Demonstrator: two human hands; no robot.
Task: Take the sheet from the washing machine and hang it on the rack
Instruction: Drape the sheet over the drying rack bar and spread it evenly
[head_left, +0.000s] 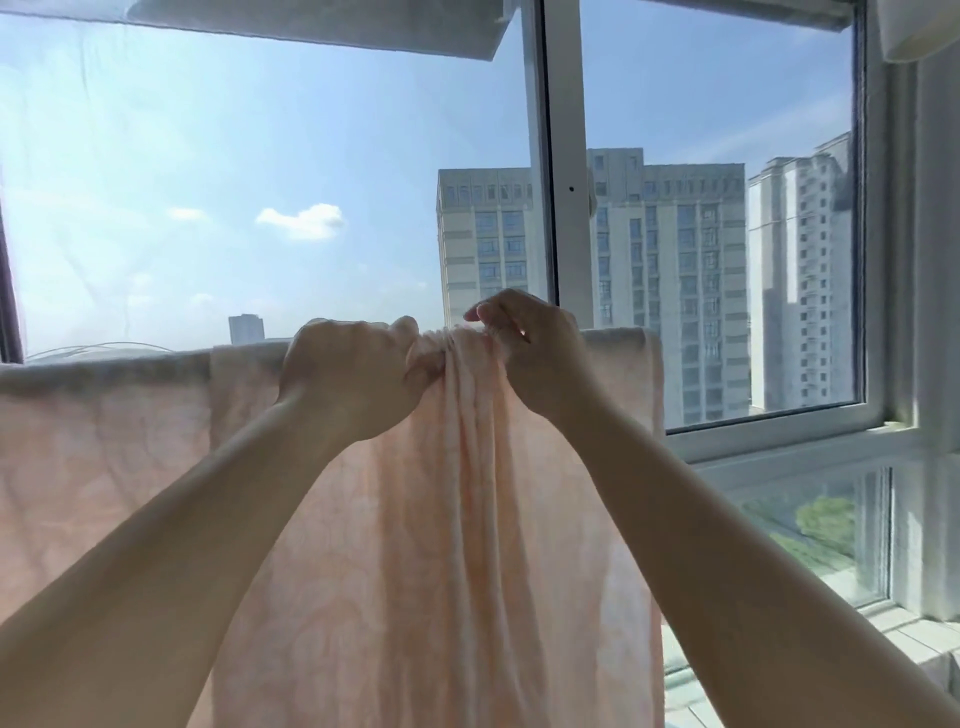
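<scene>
Two bare arms reach up to a pale peach patterned sheet (363, 519) draped over a horizontal line of the rack, which the fabric itself hides, before a high-rise window (727, 260). The left hand (348, 374) has its fingers (332, 338) curled tight round the gathered top edge of the cloth; the right hand (535, 348), just beside it, pinches the same bunched fold, fingers bent over the top. Between the hands the fabric is crumpled into ridges that fall as long vertical pleats. To either side the sheet lies flat along the line, hanging down out of view. Beyond the glass stand pale apartment towers (649, 286) under a blue sky with a small cloud (301, 221).
</scene>
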